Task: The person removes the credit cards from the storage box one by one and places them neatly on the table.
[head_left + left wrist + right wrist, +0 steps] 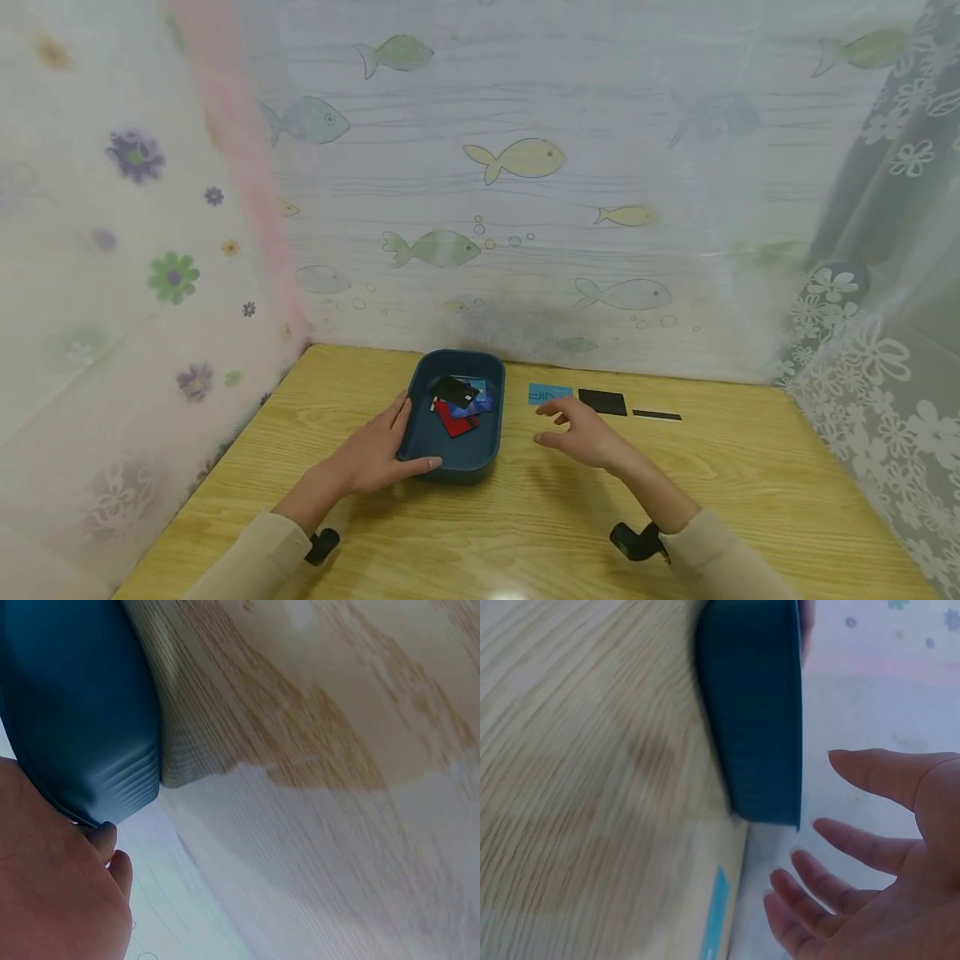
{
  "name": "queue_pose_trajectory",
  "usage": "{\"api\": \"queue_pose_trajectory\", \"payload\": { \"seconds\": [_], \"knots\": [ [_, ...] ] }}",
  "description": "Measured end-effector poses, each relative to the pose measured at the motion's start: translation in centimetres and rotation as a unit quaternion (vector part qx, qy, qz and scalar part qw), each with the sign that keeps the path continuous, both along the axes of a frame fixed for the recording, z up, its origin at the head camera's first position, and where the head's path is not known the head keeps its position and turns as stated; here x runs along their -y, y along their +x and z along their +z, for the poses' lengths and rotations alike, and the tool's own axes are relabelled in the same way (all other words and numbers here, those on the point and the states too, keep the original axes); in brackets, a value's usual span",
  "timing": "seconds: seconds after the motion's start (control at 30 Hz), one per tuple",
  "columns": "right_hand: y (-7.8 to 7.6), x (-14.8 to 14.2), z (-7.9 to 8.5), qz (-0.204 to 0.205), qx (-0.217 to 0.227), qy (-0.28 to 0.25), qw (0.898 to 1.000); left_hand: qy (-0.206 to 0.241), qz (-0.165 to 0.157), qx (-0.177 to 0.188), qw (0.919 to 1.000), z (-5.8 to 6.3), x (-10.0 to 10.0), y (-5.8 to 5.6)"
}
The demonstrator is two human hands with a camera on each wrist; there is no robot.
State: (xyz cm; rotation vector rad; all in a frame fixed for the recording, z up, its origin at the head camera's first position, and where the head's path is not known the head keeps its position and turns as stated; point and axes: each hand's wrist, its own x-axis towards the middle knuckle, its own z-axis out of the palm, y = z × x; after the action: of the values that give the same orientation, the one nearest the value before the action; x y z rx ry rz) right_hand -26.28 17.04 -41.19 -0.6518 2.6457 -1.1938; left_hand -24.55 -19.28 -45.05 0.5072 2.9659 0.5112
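A dark blue plastic bin (459,457) stands on the table with several cards inside: a black card (452,390) on top, a red card (455,422), and blue cards (482,406) partly covered. My left hand (372,454) rests against the bin's left side, fingers stretched along the outer wall and thumb lying at the near rim. In the left wrist view its fingertips are right at the bin's rim. My right hand (587,435) hovers over the table right of the bin, fingers spread and slightly bent, holding nothing. Beyond its fingertips lies a light-blue card (551,392).
Right of the light-blue card, a black card (603,402) and a narrow black-and-white strip (657,414) lie in a row on the wood-grain table (517,533). Behind the table hangs a fish-patterned curtain (517,250); a flowered sheet (150,350) borders the left.
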Motion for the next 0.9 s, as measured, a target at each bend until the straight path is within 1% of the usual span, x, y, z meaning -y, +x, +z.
{"api": "queue_pose_trajectory", "payload": {
  "seconds": [0.13, 0.4, 0.63, 0.77, 0.9],
  "knots": [
    [-0.1, 0.8, -0.1, 0.007, 0.008, -0.013, 1.000, 0.001, -0.003, -0.002, 1.0000, -0.1, 0.1, 0.0],
    [-0.5, 2.3, -0.4, 0.032, 0.004, -0.033, 0.999, 0.001, -0.005, -0.011, 0.9999, -0.1, 0.1, 0.1],
    [-1.1, 3.8, -0.1, 0.052, 0.006, -0.038, 0.998, 0.000, -0.001, -0.007, 1.0000, 0.1, 0.1, 0.1],
    [-1.3, 4.7, 0.1, 0.052, 0.015, -0.043, 0.998, -0.003, 0.001, -0.003, 1.0000, 0.0, 0.1, -0.1],
    [-1.3, 5.4, 0.4, 0.055, 0.013, -0.042, 0.998, 0.000, 0.000, -0.002, 1.0000, -0.2, 0.1, -0.1]
  ]
}}
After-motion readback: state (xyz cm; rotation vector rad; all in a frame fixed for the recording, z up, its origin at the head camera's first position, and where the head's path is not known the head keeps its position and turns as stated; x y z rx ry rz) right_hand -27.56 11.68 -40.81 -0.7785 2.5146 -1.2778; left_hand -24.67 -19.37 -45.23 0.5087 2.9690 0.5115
